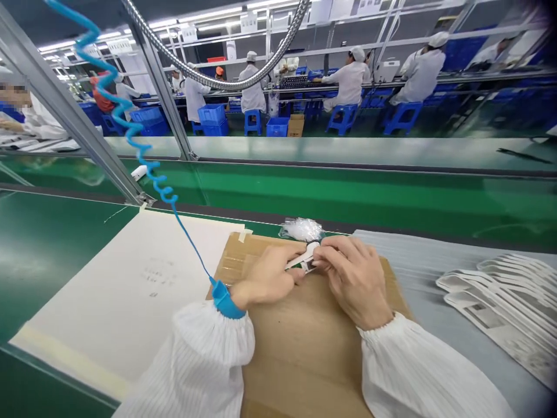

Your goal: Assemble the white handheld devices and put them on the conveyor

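My left hand [265, 276] and my right hand [354, 278] meet above a flat cardboard sheet [300, 348], both pinching a small white plastic part [304, 257] with a dark section at its near end. My fingers hide much of it, so I cannot tell exactly what it is. Just beyond my fingertips lies a crumpled transparent plastic bag [301, 230]. A blue antistatic wrist strap [224, 299] circles my left wrist, and its coiled blue cord [141, 142] rises toward the upper left.
A white paper sheet [117, 296] with small print lies left of the cardboard on the green workbench [56, 244]. Overlapping printed white cards [500, 296] rest on grey foam [413, 255] at right. A metal frame and flexible hose cross above; co-workers sit at benches beyond.
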Action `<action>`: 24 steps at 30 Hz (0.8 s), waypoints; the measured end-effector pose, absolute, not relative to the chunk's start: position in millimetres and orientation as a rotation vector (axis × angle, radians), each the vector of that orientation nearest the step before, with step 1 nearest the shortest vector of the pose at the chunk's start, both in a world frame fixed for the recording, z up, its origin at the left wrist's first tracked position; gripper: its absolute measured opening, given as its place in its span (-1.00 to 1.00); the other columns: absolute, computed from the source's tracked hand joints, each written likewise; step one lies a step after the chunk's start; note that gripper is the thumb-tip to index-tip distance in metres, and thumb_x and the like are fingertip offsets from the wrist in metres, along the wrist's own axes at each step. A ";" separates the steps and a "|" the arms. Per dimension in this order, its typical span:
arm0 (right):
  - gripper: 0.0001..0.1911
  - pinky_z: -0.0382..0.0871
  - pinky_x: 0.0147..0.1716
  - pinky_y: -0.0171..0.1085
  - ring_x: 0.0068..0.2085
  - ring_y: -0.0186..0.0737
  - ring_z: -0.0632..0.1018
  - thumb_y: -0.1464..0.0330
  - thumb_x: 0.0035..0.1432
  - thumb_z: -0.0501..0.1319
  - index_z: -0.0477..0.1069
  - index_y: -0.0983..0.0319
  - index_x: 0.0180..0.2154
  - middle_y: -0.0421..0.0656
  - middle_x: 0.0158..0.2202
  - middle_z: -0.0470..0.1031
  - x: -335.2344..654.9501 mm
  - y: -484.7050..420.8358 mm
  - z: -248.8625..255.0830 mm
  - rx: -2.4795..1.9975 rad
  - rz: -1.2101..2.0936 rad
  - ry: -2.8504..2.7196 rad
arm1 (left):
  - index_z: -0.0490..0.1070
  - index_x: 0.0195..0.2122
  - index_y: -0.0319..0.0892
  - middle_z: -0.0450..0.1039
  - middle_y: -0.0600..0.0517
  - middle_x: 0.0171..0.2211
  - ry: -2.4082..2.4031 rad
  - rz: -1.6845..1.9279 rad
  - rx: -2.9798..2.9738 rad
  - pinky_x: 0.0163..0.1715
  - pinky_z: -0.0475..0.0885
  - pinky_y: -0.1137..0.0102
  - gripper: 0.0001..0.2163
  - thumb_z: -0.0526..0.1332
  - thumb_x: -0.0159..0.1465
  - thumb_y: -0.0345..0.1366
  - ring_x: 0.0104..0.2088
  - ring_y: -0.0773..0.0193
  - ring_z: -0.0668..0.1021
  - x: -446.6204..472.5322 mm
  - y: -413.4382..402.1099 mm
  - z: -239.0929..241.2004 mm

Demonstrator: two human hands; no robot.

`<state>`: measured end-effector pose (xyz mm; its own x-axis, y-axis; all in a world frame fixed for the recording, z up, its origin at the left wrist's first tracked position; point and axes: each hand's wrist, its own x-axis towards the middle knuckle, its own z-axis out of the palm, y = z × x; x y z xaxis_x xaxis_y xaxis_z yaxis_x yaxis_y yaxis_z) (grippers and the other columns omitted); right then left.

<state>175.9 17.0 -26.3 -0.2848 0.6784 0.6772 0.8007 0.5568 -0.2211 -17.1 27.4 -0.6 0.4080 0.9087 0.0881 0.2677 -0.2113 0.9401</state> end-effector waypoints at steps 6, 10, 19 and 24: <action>-0.86 0.27 -0.18 -0.09 -0.19 -0.06 0.50 0.39 0.35 0.10 0.32 0.09 -0.30 -0.13 -0.26 0.56 180.2 34.8 -19.4 -1.143 0.125 -1.960 | 0.42 -0.17 -0.17 0.56 -0.02 -0.23 1.291 1.383 0.932 -0.59 0.36 0.49 -0.91 0.20 0.33 -0.31 -0.56 0.45 0.46 -41.4 51.7 10.0; -0.91 0.31 -0.20 -0.05 -0.22 0.01 0.47 0.39 0.24 0.17 0.35 0.11 -0.36 -0.09 -0.30 0.54 172.7 86.3 -26.3 -1.408 0.168 -1.946 | 0.42 -0.13 -0.18 0.57 -0.04 -0.16 1.266 1.387 0.859 -0.58 0.38 0.50 -0.89 0.21 0.34 -0.31 -0.54 0.46 0.46 -43.3 53.0 12.0; -0.50 0.29 0.19 0.17 0.30 0.13 0.37 0.33 0.32 0.16 0.30 0.10 0.28 0.00 0.29 0.42 168.6 67.6 -27.5 -1.226 0.278 -2.262 | 0.43 -0.12 -0.19 0.49 0.05 -0.35 1.144 1.212 0.924 -0.51 0.36 0.49 -0.84 0.29 0.28 -0.35 -0.52 0.44 0.44 -27.6 37.0 21.8; -0.67 0.36 0.17 0.13 0.20 0.10 0.51 0.22 0.35 0.13 0.47 0.10 0.08 -0.04 0.20 0.52 210.9 17.5 -9.8 -1.403 0.131 -2.145 | 0.39 -0.14 -0.21 0.41 0.10 -0.41 0.988 1.102 0.956 -0.46 0.32 0.46 -0.80 0.33 0.24 -0.35 -0.51 0.44 0.40 -25.6 30.5 23.9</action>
<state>210.9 17.5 -9.8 -0.2897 0.8680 0.4032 0.8123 0.4458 -0.3761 -25.6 30.5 23.9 0.1603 0.9760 -0.1471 -0.2517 0.1845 0.9500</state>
